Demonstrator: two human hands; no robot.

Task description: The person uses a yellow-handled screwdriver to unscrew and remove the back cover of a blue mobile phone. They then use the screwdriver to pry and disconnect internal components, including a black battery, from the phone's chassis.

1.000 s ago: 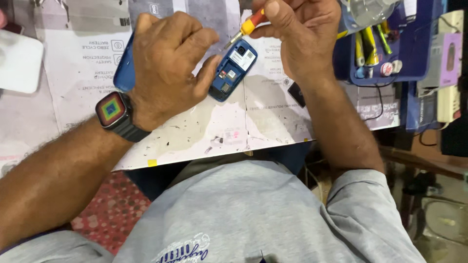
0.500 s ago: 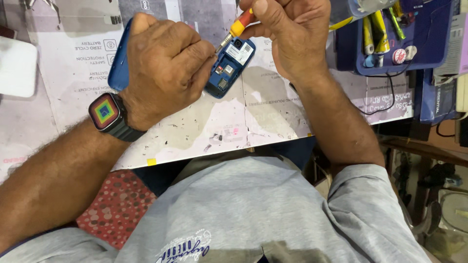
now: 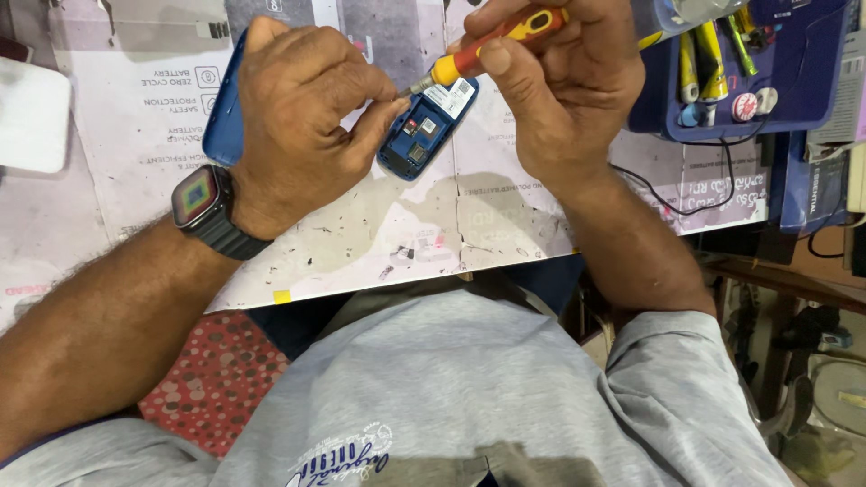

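A: Status on the phone?
B: Small blue phone, back cover off, insides showing. It sits tilted, low over the surface, pinched at its left edge by the left hand.

A: What else is in that hand?
B: Clenched. It also clamps a flat blue piece against the palm. Can't tell what that piece is. Smartwatch on that wrist.

A: Right hand?
B: Right hand grips a screwdriver with an orange and yellow handle, thumb and fingers wrapped round it. Tip is angled down-left, touching the phone's upper left edge just beside the left forefinger.

A: Room to move?
B: Tight between the two hands, fingertips nearly meet over the phone. Open paper-covered surface below the phone, out to the near edge at the person's chest. Right side is crowded: a blue tool tray with yellow-handled tools lies just beyond the right hand, and a black cable runs by the wrist. A white pad lies at the far left, well apart.
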